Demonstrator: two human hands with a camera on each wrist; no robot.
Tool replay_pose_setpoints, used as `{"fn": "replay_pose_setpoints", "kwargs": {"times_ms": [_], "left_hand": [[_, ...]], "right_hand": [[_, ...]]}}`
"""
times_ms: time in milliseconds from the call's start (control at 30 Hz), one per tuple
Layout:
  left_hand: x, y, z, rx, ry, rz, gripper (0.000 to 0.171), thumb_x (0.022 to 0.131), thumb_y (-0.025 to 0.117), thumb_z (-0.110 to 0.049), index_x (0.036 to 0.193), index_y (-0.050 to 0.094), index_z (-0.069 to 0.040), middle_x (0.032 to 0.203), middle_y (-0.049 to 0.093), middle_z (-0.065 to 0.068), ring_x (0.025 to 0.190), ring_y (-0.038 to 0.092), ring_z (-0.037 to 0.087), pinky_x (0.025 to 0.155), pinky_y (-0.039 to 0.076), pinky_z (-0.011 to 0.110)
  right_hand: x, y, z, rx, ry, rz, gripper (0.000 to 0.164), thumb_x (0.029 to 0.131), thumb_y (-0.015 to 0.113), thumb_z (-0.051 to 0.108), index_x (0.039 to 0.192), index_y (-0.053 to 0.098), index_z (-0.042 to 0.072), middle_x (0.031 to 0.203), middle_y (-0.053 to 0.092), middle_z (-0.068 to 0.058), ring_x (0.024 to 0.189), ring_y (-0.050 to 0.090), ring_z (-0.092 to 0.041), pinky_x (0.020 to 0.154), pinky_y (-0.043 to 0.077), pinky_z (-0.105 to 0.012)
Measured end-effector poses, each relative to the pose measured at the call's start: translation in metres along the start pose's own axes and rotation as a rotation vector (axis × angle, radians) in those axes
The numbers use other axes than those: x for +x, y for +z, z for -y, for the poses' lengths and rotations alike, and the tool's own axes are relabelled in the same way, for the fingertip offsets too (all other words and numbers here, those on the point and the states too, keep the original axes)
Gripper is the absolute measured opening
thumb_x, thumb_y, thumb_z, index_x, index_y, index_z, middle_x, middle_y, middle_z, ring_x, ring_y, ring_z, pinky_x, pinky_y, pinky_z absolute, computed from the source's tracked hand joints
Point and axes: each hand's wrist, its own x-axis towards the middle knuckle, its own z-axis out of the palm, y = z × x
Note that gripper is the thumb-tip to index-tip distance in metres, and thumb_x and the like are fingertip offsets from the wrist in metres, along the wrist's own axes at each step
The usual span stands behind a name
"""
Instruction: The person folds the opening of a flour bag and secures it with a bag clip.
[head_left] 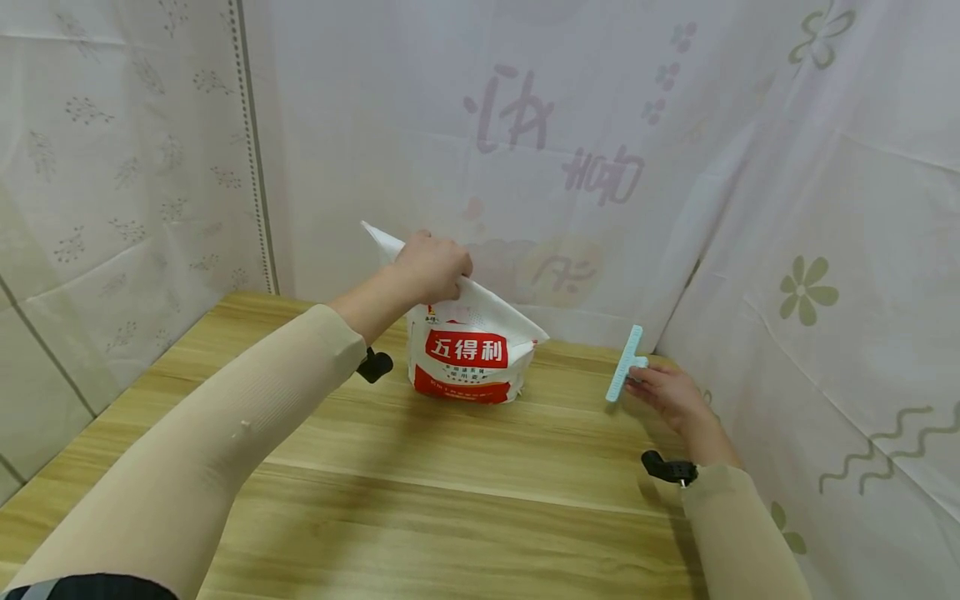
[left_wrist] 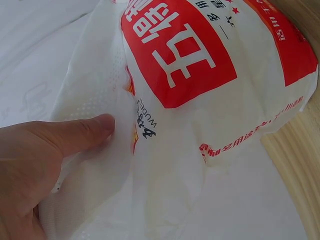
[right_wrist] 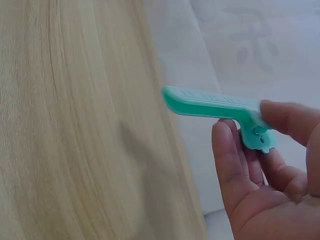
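Left arm: reaching forward, forearm slanting across the head view. Left hand [head_left: 433,267] grips the top of a white bag with red panels and white lettering [head_left: 468,367]; narrow grip, thumb laid along the pale upper material in the wrist view, other fingers mostly hidden there. Bag stands on the light-brown wood-grain table [head_left: 450,475], its top edge sloping down to the right in the head view.

Right arm: forward at the right side, wrist behind the hand. Right hand [head_left: 670,398] pinches a turquoise plastic clip with a long, straight bar [head_left: 626,364] at its short handle, thumb opposed to the fingers; bar projects beyond the fingertips, tilted, well apart from the bag.
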Motion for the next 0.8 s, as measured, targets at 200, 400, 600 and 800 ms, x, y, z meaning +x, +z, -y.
{"fn": "replay_pose_setpoints", "kwargs": {"times_ms": [200, 400, 600, 800], "left_hand": [[0.0, 0.0, 0.0, -0.004, -0.006, -0.002, 0.021, 0.099, 0.081, -0.022, 0.119, 0.083, -0.017, 0.116, 0.083, 0.005, 0.107, 0.074, 0.027, 0.11, 0.05, 0.052], [0.0, 0.002, 0.001, -0.009, -0.01, -0.011, 0.022, 0.099, 0.082, -0.022, 0.12, 0.083, -0.017, 0.117, 0.083, 0.005, 0.106, 0.073, 0.027, 0.108, 0.051, 0.05], [0.002, 0.003, 0.003, 0.002, -0.005, -0.011, 0.021, 0.099, 0.081, -0.022, 0.119, 0.083, -0.018, 0.117, 0.083, 0.005, 0.106, 0.073, 0.026, 0.107, 0.051, 0.05], [0.003, 0.004, 0.003, -0.002, -0.005, -0.008, 0.021, 0.099, 0.081, -0.022, 0.119, 0.083, -0.018, 0.115, 0.083, 0.005, 0.105, 0.073, 0.026, 0.106, 0.051, 0.05]], "right_hand": [[-0.001, 0.008, 0.007, -0.099, -0.017, -0.091, 0.054, 0.112, 0.065, 0.025, 0.152, 0.047, -0.006, 0.101, 0.075, 0.013, 0.098, 0.075, -0.003, 0.096, 0.062, -0.023], [-0.003, 0.012, 0.014, -0.153, -0.054, -0.18, 0.064, 0.111, 0.066, 0.024, 0.16, 0.041, -0.011, 0.095, 0.074, 0.016, 0.091, 0.073, -0.001, 0.089, 0.063, -0.02], [-0.005, 0.014, 0.018, -0.078, -0.094, -0.172, 0.023, 0.111, 0.062, 0.009, 0.129, 0.055, -0.003, 0.091, 0.076, 0.008, 0.085, 0.077, -0.006, 0.086, 0.065, -0.023], [-0.007, 0.017, 0.021, -0.058, -0.103, -0.182, 0.019, 0.11, 0.064, 0.01, 0.125, 0.057, 0.0, 0.093, 0.076, 0.008, 0.088, 0.078, -0.007, 0.087, 0.065, -0.024]]}}
